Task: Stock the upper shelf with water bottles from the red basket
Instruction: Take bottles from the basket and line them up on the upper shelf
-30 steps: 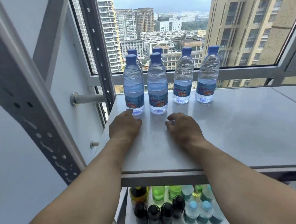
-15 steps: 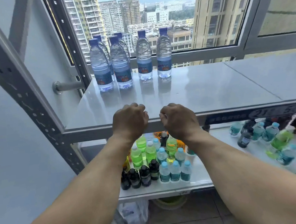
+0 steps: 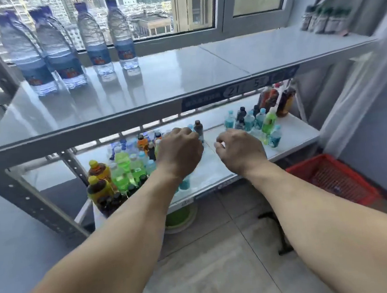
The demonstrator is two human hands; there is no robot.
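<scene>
Grey-white and glossy, the upper shelf fills the top half of the head view, running along the window. Six water bottles with blue caps and blue labels stand upright at its left end, two pairs one behind the other and two single ones to their right, all close together. At the far right end of that shelf sits a small cluster of dark-capped bottles, blurred. Below, the lower shelf carries mixed drinks: green, teal, orange-capped and dark bottles in two groups. Both bare arms reach forward in front of the lower shelf. The left hand has its fingers curled under and holds nothing. The right hand is likewise loosely curled, fingers tucked, gripping nothing. The two hands are near each other but apart. The red basket stands on the tiled floor at lower right, beside the shelving; no bottles are visible inside it.
</scene>
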